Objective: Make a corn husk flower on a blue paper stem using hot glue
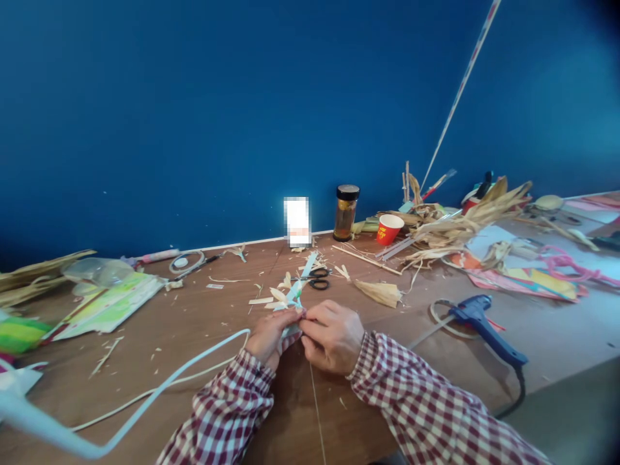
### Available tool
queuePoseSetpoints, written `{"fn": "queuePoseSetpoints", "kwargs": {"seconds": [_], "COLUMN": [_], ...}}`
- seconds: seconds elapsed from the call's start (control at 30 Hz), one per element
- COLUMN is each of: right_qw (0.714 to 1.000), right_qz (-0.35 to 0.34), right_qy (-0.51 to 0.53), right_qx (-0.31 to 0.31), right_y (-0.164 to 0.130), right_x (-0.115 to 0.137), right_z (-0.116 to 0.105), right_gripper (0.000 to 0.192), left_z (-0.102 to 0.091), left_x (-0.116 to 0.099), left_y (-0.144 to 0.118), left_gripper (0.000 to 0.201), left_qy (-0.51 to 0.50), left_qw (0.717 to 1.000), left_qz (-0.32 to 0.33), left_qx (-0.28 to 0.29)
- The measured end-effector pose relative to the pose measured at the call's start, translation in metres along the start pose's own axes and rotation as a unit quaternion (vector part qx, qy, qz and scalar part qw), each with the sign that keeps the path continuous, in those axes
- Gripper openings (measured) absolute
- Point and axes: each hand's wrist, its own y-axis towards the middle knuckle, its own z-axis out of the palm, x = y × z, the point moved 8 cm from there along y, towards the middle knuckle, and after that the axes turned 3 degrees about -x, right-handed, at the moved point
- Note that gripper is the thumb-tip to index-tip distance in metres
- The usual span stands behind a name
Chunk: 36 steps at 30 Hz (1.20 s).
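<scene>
At the lower centre of the frame, over the brown wooden table (194,336), the left hand (268,334) and right hand (332,336) meet, both pinching closed on a small pale straw flower with a light blue stem (289,298). Just beyond lie black-handled scissors (317,278). A blue glue gun (484,326) rests at right, a red paper cup (389,229) farther back.

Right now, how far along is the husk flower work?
Done: pale petals fan out on the husk flower. In hand: the left hand and right hand pinch its base together. Left: dry husks lie unused, with scissors and glue gun idle.
</scene>
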Motion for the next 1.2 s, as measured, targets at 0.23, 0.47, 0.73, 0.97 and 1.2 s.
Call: {"fn": "queuePoseSetpoints", "kwargs": {"seconds": [0.23,0.47,0.73,0.97,1.2], "right_qw": [0.925,0.829,0.755,0.746,0.755], "right_qz": [0.258,0.349,0.416,0.416,0.422], "right_qy": [0.240,0.437,0.506,0.518,0.499], "right_qx": [-0.141,-0.012,-0.028,-0.042,-0.045], "right_y": [-0.008,-0.007,-0.021,-0.020,-0.020], "right_x": [-0.053,-0.067,-0.084,-0.085,-0.086], "right_z": [-0.001,0.039,0.054,0.052,0.053], "right_gripper": [0.023,0.028,0.030,0.029,0.030], "left_z": [-0.004,0.008,0.013,0.017,0.011], "left_x": [-0.005,-0.002,-0.007,-0.009,0.003], "left_y": [-0.004,-0.005,-0.014,-0.012,-0.005], "left_gripper": [0.014,0.024,0.045,0.041,0.026], "left_qy": [0.035,0.127,0.150,0.241,0.166], "left_qw": [0.999,0.989,0.986,0.958,0.981], "left_qz": [0.022,0.076,0.069,0.152,0.100], "left_qx": [-0.036,0.012,0.026,0.028,0.019]}}
